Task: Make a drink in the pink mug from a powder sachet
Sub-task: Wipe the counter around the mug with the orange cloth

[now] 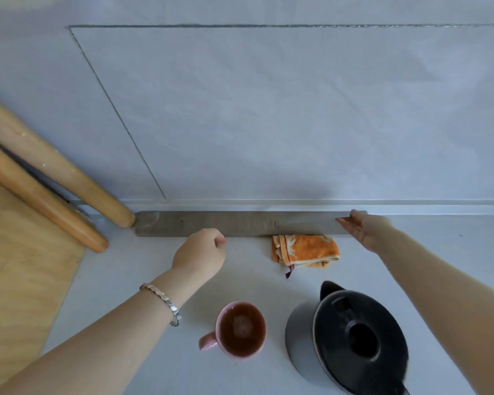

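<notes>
A pale grey worktop fills the lower half of the view, backed by a light grey wall. Along the foot of that wall lies a long grey wooden plank. At the left edge a plywood board lies on the worktop, and two round wooden legs slant down to it, their rounded tips near the plank's left end.

A kettle with a grey body and black lid stands at the lower right, spout toward the wall. Just left of it, apart from it, sits the pink mug, upright, handle pointing left and toward the camera. It holds a dark reddish-brown drink nearly to the rim, with a pale foamy patch in the middle. The outside is a speckled matte pink.

A folded orange cloth lies against the plank, beyond the kettle.

The left hand hangs over the worktop in front of the plank, fingers curled into a loose fist; whether anything is inside cannot be told. A silver bracelet circles that wrist. The right hand is spread flat, fingers straight, at the plank's right end, holding nothing.
</notes>
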A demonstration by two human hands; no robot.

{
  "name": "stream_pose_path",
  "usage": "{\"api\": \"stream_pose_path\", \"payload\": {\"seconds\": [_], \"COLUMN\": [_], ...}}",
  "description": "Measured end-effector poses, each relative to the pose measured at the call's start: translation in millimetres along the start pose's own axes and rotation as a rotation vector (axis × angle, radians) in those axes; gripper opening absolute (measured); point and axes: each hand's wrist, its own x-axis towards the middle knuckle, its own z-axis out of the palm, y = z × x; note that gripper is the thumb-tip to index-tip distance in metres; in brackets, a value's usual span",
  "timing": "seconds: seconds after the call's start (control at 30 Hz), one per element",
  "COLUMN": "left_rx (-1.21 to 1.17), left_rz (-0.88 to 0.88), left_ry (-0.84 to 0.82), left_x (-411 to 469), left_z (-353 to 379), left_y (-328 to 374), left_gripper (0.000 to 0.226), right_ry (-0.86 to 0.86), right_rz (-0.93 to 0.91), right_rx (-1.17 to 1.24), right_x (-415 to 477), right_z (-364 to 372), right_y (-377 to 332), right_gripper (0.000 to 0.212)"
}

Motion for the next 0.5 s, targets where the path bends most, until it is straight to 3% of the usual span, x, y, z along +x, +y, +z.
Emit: {"api": "stream_pose_path", "payload": {"seconds": [0.1,0.2,0.33,0.37,0.43,0.5], "left_rx": [-0.003,-0.004,-0.005,-0.006,-0.010,-0.028], "left_rz": [-0.003,-0.027,-0.053,-0.056,-0.067,-0.084], "left_ry": [0.001,-0.003,-0.010,-0.011,-0.016,-0.019], "left_x": [5,10,11,11,9,5], "left_z": [7,11,13,14,15,17], "left_y": [-1,-6,-11,-12,-14,-16], "left_gripper": [0.028,0.027,0.027,0.027,0.027,0.027], "right_ry": [0.047,0.141,0.152,0.066,-0.270,-0.526], "right_rz": [0.026,-0.023,-0.326,-0.445,-0.624,-0.782], "right_rx": [-0.136,-0.553,-1.080,-1.162,-1.415,-1.874], "right_x": [22,37,19,10,-8,-12], "right_z": [6,1,4,6,11,8], "right_y": [10,18,25,29,40,53], "right_gripper": [0.026,0.035,0.048,0.042,0.038,0.062]}}
